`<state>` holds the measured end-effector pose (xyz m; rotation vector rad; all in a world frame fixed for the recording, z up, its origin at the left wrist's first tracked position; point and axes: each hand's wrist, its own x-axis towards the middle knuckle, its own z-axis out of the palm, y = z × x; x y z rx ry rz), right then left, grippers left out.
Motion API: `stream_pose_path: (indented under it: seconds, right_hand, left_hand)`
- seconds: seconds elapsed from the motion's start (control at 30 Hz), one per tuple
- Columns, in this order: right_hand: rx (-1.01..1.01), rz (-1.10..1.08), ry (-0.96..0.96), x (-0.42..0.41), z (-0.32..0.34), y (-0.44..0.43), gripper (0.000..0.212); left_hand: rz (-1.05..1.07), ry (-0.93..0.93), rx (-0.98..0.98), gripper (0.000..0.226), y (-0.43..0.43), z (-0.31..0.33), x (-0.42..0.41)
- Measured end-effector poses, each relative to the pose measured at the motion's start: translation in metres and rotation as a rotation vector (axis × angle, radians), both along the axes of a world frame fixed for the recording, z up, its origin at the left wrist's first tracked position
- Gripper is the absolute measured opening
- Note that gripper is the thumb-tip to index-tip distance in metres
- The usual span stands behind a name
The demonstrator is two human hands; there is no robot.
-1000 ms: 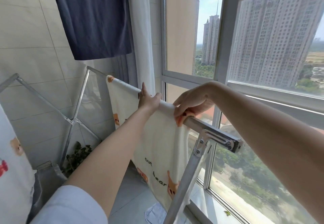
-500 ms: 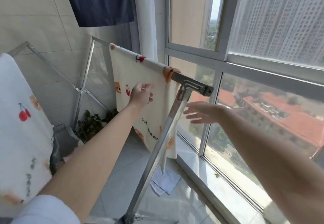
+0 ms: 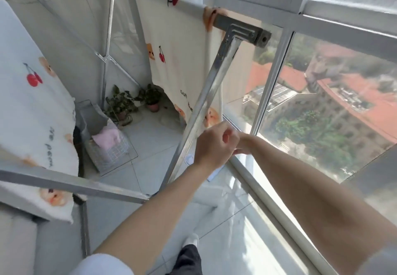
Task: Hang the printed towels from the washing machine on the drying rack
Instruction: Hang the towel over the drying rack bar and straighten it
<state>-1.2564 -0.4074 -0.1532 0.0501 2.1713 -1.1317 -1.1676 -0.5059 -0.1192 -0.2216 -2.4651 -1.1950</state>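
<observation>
Cream cloth printed with cherries and bears fills the left edge: one printed towel [image 3: 32,102] lies draped over the near rail [image 3: 75,185] of the drying rack [image 3: 242,34], its long axis falling away to either side of that bar. Beyond it a wire basket [image 3: 111,154] holding a pink cloth [image 3: 106,138] stands on the tiled floor [image 3: 150,145], with potted plants [image 3: 122,105] in the corner behind; bare floor lies open between the basket and the rack's slanted leg [image 3: 206,102]. A second printed towel [image 3: 178,49] hangs over the far rail [image 3: 221,20], long axis straight down, its right edge just beside the leg. Under its lower corner the left hand [image 3: 214,143] is curled; whether its grip holds the hem I cannot tell. The right hand [image 3: 241,149] is mostly hidden behind it, so its grip cannot be told either. Close on the right runs the window [image 3: 277,81]
</observation>
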Motion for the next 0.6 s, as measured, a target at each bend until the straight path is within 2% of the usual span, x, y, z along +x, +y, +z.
stream_pose_path:
  seconds: [0.2,0.33,0.37,0.5,0.6]
  right_hand:
    - [0.056,-0.070,-0.007,-0.019,-0.013,0.011,0.039]
    - [0.089,-0.136,0.131,-0.034,-0.010,-0.003,0.052]
    - [0.098,-0.145,0.167,-0.040,-0.011,-0.007,0.053]
    - [0.142,-0.144,0.258,-0.053,-0.028,-0.016,0.052]
    - [0.141,-0.128,0.337,-0.060,-0.038,-0.019,0.054]
  left_hand:
    - [0.146,-0.362,0.095,0.021,-0.007,-0.037,-0.039]
    - [0.212,-0.566,0.128,0.015,-0.011,-0.055,-0.058]
    - [0.236,-0.608,0.136,0.016,-0.011,-0.057,-0.062]
    - [0.328,-0.706,0.093,0.050,-0.012,-0.063,-0.075]
    - [0.348,-0.747,0.137,0.049,-0.014,-0.069,-0.083]
